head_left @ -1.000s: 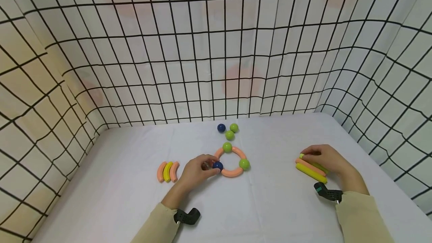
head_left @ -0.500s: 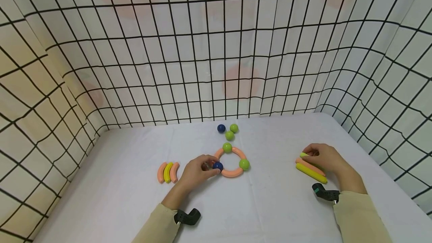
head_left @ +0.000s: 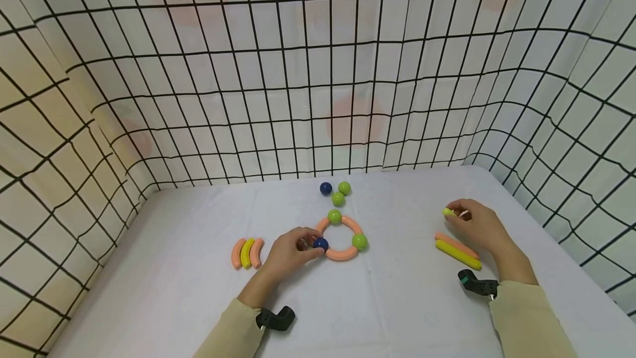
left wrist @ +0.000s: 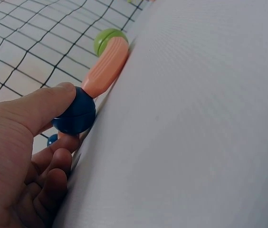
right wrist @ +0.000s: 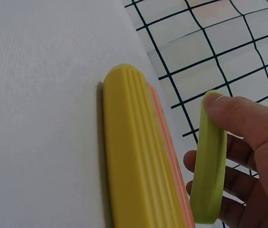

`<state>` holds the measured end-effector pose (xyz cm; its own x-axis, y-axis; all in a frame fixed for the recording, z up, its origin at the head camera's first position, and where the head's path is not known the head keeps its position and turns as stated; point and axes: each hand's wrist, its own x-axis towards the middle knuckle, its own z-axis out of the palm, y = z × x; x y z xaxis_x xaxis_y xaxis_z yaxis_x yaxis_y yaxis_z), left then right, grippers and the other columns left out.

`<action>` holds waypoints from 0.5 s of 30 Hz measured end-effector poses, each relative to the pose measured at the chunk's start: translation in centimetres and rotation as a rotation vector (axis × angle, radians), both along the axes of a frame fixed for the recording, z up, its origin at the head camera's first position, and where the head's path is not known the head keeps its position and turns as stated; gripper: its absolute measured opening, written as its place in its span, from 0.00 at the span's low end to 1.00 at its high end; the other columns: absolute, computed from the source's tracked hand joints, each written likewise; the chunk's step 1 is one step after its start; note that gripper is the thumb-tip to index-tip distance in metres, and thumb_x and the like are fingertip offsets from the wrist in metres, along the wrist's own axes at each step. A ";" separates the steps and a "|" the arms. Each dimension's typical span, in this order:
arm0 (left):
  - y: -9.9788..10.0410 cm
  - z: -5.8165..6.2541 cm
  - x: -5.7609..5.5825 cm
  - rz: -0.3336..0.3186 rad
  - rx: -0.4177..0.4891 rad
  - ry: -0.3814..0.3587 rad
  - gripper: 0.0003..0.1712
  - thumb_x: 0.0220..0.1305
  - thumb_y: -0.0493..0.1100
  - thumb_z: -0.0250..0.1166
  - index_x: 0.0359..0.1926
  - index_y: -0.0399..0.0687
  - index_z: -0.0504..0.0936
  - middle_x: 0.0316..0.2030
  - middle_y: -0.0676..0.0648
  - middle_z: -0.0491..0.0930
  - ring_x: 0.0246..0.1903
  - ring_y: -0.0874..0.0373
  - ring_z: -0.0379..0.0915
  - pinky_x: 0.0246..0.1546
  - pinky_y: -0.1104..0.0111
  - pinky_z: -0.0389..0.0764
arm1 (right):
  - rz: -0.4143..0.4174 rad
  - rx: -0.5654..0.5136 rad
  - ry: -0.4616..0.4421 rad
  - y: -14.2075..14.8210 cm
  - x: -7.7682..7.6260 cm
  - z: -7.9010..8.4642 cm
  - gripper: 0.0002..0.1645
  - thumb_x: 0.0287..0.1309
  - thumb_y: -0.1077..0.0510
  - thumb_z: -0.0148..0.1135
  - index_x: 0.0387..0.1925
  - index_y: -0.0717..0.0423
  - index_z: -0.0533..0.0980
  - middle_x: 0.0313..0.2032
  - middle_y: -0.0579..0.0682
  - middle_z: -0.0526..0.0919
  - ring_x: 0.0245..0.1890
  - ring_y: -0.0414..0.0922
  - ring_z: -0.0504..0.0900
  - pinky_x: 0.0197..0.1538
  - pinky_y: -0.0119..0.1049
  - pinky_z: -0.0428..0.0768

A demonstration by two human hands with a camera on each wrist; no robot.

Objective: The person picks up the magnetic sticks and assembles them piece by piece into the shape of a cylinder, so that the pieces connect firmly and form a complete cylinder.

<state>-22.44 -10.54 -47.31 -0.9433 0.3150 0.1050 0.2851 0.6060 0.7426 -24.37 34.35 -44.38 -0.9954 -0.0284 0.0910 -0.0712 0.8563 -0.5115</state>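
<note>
My left hand (head_left: 292,248) pinches a dark blue ball (left wrist: 79,114) between thumb and fingers, low on the white cloth. That ball sits in a ring of curved salmon rods (head_left: 342,255) joined by a green ball (head_left: 360,242) at the right and another green ball (head_left: 335,216) at the top. Over at the right, my right hand (head_left: 479,226) holds a yellow-green rod (right wrist: 209,166) by thumb and fingers, raised off the cloth. Below it lie a straight yellow rod (right wrist: 136,152) and a salmon rod (right wrist: 165,142), side by side.
Behind the ring are a loose blue ball (head_left: 326,189) and two green balls (head_left: 338,199). Left of my left hand, a curved yellow rod (head_left: 247,253) lies between two curved salmon rods (head_left: 256,253). A black-grid net (head_left: 308,98) encloses the table's back and sides.
My right hand has lifted the yellow-green rod away from the yellow and salmon rods, up and slightly away. The left hand stays on the blue ball, and the ring has not moved.
</note>
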 end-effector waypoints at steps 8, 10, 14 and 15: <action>0.1 0.0 -0.1 0.002 -0.008 0.004 0.16 0.60 0.55 0.72 0.49 0.64 0.83 0.36 0.58 0.79 0.31 0.63 0.70 0.31 0.72 0.69 | 0.012 -0.065 0.014 -0.7 0.1 0.9 0.24 0.72 0.42 0.54 0.61 0.50 0.70 0.53 0.62 0.79 0.47 0.55 0.78 0.41 0.37 0.78; 0.1 0.0 -0.1 0.002 -0.006 0.003 0.16 0.60 0.55 0.72 0.49 0.64 0.83 0.36 0.58 0.79 0.32 0.62 0.70 0.31 0.72 0.69 | 0.029 -0.096 0.015 -0.8 0.1 1.1 0.24 0.73 0.41 0.52 0.61 0.50 0.68 0.51 0.62 0.80 0.44 0.52 0.80 0.38 0.34 0.78; 0.1 0.0 0.0 0.002 -0.003 0.001 0.16 0.60 0.54 0.72 0.49 0.63 0.83 0.36 0.58 0.79 0.32 0.62 0.70 0.32 0.72 0.69 | 0.063 -0.180 0.004 -1.3 0.1 1.4 0.25 0.74 0.42 0.50 0.63 0.50 0.66 0.47 0.60 0.79 0.38 0.48 0.83 0.35 0.30 0.81; 0.1 0.0 0.0 0.003 -0.002 0.001 0.16 0.60 0.54 0.72 0.49 0.63 0.83 0.36 0.58 0.79 0.32 0.62 0.70 0.32 0.72 0.69 | 0.072 -0.203 -0.001 -1.5 0.1 1.4 0.25 0.74 0.43 0.50 0.63 0.51 0.66 0.46 0.60 0.79 0.36 0.47 0.84 0.34 0.30 0.82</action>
<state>-22.47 -10.46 -47.27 -0.9440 0.3126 0.1051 0.2840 0.6082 0.7412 -24.26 32.89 -42.95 -0.9915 -0.0810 0.1016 -0.1284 0.7286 -0.6728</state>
